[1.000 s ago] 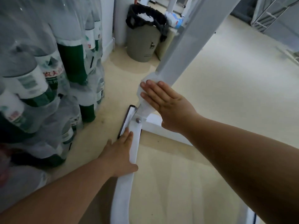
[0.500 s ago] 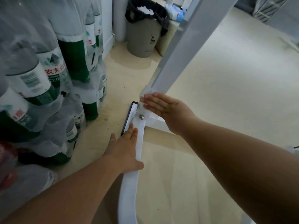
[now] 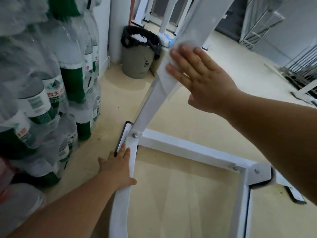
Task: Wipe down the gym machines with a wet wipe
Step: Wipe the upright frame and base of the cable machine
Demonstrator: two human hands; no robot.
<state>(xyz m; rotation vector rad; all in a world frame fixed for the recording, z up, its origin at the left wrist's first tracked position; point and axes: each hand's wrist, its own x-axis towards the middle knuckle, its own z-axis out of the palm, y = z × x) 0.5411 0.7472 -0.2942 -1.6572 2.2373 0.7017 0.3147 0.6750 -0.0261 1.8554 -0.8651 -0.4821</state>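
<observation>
On white frame [image 3: 149, 107]: right hand [image 3: 204, 83] flat, pressing one wipe [image 3: 164, 79]; left hand [image 3: 116, 167] flat on base rail [image 3: 120, 212].

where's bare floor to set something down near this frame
Bare floor inside the white frame, bordered by the crossbar and both side rails. More open floor right of the slanted post. Crowded: the strip between bottle stack and left rail, and around the bin.
</observation>
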